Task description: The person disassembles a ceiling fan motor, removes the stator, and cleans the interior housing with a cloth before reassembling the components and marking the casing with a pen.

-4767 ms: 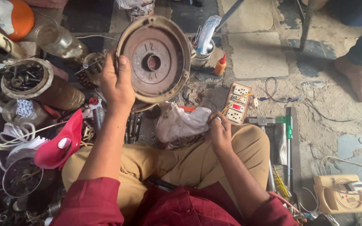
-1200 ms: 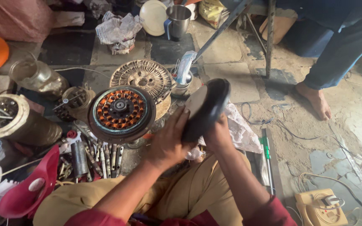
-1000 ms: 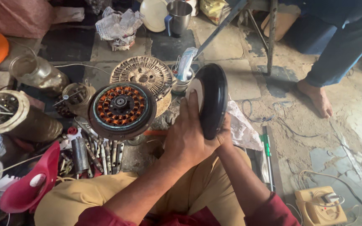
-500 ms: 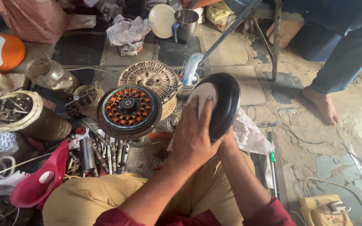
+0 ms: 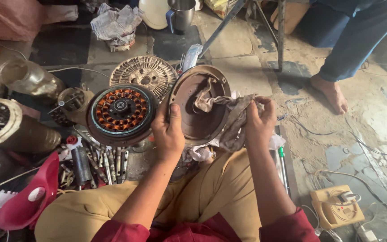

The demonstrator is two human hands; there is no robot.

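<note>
My left hand [image 5: 169, 134] grips the left rim of a round rusty-brown motor cover [image 5: 200, 118], held upright with its hollow inside facing me. My right hand [image 5: 260, 120] clutches a dirty grey rag [image 5: 229, 114] that drapes into the cover's hollow. Just left of the cover lies a round motor stator [image 5: 121, 111] with copper windings. Behind it rests a pale perforated disc [image 5: 144, 78].
Tools and sockets [image 5: 99, 161] lie in front of the stator, beside a red funnel [image 5: 27, 201]. Cans of parts [image 5: 5, 125] stand at left. A steel mug [image 5: 181, 13] and crumpled paper [image 5: 115, 22] sit far back. Another person's bare foot [image 5: 332, 92] is at right. A yellow extension board [image 5: 337, 206] lies lower right.
The cover has been turned from edge-on, dark outer side showing, to its hollow inside facing me. My right hand now holds a rag into it. The view shifted slightly.
</note>
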